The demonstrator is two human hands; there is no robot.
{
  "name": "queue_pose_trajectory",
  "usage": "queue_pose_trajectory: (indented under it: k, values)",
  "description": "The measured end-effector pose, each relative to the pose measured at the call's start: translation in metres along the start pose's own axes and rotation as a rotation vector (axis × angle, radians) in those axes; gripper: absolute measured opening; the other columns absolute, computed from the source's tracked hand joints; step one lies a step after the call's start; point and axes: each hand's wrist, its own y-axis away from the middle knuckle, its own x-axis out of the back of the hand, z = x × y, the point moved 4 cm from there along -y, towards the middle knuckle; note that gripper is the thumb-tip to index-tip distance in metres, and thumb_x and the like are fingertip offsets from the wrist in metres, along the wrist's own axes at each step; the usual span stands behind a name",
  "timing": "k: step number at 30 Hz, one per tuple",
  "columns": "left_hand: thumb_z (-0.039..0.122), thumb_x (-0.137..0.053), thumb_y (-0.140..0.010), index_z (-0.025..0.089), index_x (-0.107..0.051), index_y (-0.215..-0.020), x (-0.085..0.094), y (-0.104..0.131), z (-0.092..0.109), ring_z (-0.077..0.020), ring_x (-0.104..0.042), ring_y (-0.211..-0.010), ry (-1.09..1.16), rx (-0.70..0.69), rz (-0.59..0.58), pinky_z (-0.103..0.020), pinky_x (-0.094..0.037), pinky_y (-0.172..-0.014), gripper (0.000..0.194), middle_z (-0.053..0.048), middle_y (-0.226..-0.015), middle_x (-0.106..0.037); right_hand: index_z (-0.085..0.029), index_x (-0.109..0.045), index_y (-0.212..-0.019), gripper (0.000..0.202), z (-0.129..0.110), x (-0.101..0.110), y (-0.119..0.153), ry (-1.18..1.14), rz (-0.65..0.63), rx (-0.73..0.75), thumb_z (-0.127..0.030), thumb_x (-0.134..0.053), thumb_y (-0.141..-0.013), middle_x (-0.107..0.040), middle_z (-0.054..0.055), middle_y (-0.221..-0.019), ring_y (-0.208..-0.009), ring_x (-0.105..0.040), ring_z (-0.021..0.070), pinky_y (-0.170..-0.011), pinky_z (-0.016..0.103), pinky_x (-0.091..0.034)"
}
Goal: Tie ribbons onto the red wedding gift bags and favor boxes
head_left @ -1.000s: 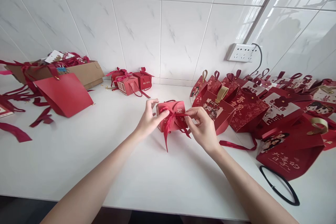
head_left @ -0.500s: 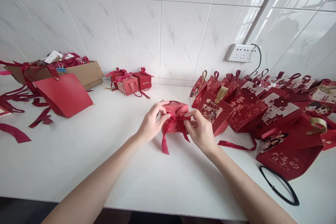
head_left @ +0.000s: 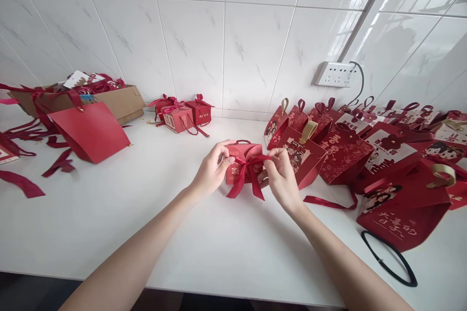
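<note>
White grey-veined wall tiles (head_left: 193, 43) behind a white table (head_left: 127, 204). At mid-table, a small red cardboard box (head_left: 234, 176), tied with a dark-red satin ribbon bow (head_left: 248, 163). Pinched in the left hand (head_left: 212, 169), the bow's left side; in the right hand (head_left: 282, 175), its right side. Close on the right, red paper gift bags (head_left: 341, 155); near the wall, three ribboned red boxes (head_left: 178, 120).

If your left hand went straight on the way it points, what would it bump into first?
Probably the small red box: the left hand pinches its red ribbon there, though depth is hard to judge.
</note>
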Motion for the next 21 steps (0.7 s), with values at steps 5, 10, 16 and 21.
queue_pose_trajectory:
  k: [5, 10, 16, 21]
  values:
    - [0.041, -0.05, -0.088, 0.022, -0.04, -0.077, 0.004, -0.001, 0.001, -0.0224, -0.043, -0.132, 0.036, 0.015, 0.024, -0.04, -0.038, -0.107, 0.024, -0.01, -0.134, -0.054, -0.022, -0.046, -0.093, 0.023, -0.007, 0.004, -0.002, -0.052, -0.205, -0.037, -0.036, -0.057, -0.078, -0.054, -0.006, -0.071, -0.049, -0.053, 0.0088, -0.043, 0.022, -0.047]
    - [0.043, -0.053, -0.086, 0.022, -0.041, -0.077, 0.011, -0.002, 0.006, -0.023, -0.049, -0.127, 0.049, 0.06, 0.03, -0.04, -0.041, -0.104, 0.025, -0.012, -0.129, -0.058, -0.02, -0.052, -0.089, 0.03, -0.014, 0.003, -0.004, -0.146, -0.291, -0.025, -0.047, -0.06, -0.079, -0.052, -0.003, -0.076, -0.057, -0.056, 0.0102, -0.044, 0.023, -0.051]
    - [0.04, -0.052, -0.087, 0.022, -0.043, -0.078, 0.017, -0.003, 0.006, -0.0228, -0.05, -0.126, 0.037, 0.117, 0.058, -0.041, -0.041, -0.104, 0.022, -0.012, -0.128, -0.057, -0.02, -0.042, -0.07, 0.042, -0.018, -0.009, -0.014, 0.0, -0.274, -0.115, -0.054, -0.065, -0.075, -0.053, -0.005, -0.059, -0.046, -0.055, 0.0095, -0.039, 0.023, -0.052]
    - [0.038, -0.059, -0.081, 0.021, -0.042, -0.072, 0.018, -0.003, 0.006, -0.0255, -0.046, -0.128, 0.011, 0.112, 0.046, -0.039, -0.049, -0.094, 0.025, -0.012, -0.13, -0.053, -0.019, -0.052, -0.082, 0.04, -0.007, 0.002, -0.014, -0.166, -0.162, -0.107, -0.048, -0.075, -0.068, -0.053, -0.007, -0.06, -0.046, -0.051, 0.0076, -0.033, 0.019, -0.047]
